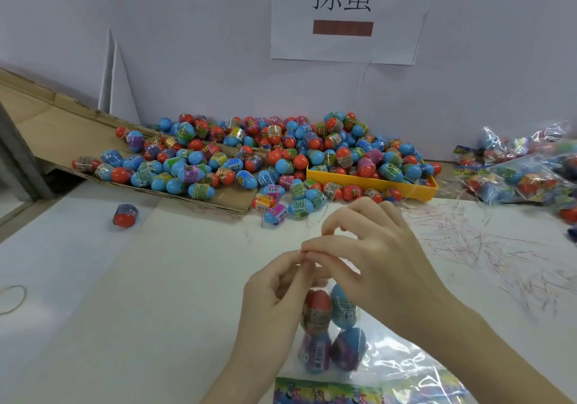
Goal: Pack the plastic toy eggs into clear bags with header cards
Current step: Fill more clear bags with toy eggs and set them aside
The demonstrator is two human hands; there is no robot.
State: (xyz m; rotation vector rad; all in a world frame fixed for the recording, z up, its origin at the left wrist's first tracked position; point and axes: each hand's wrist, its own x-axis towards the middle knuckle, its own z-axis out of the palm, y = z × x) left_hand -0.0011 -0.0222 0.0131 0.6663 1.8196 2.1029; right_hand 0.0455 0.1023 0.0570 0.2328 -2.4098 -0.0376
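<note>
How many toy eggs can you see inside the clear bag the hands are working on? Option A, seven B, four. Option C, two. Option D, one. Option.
B: the clear bag under the left hand and right hand shows four toy eggs, two above and two below.
</note>
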